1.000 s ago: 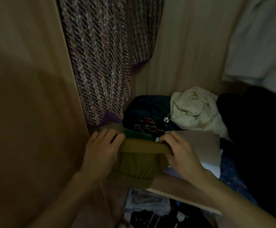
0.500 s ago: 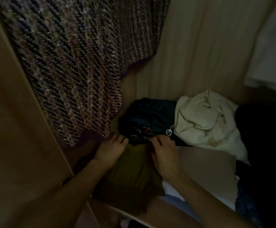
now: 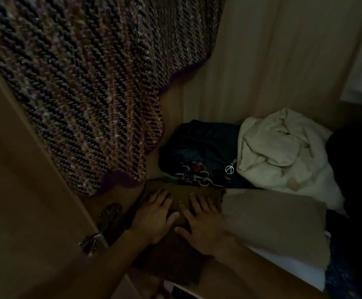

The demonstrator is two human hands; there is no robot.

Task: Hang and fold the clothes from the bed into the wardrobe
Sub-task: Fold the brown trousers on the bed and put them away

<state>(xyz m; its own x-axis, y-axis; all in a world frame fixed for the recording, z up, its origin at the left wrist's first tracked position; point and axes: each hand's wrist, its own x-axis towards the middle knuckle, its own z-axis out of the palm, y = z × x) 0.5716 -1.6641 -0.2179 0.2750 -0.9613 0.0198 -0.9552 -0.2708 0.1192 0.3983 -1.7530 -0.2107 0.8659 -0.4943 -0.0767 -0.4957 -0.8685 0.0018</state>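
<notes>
Olive garment (image 3: 171, 260) is lying folded at the shelf's (image 3: 93, 201) near left, just nearer than a dark top (image 3: 199, 147). Left hand (image 3: 154, 216) and right hand (image 3: 201, 225) are pressing flat on it, fingers straight, side by side.

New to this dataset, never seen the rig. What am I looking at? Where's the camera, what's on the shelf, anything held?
No machine here: these are a person's two bare hands, filmed by one wide-angle camera on their head, looking down into a wardrobe. The left hand and right hand lie flat, fingers straight, pressing a folded olive cloth onto the shelf. Neither holds anything. Behind the cloth lie a dark printed garment and a crumpled cream garment. A beige cloth sits to its right. A knit garment hangs above left.
</notes>
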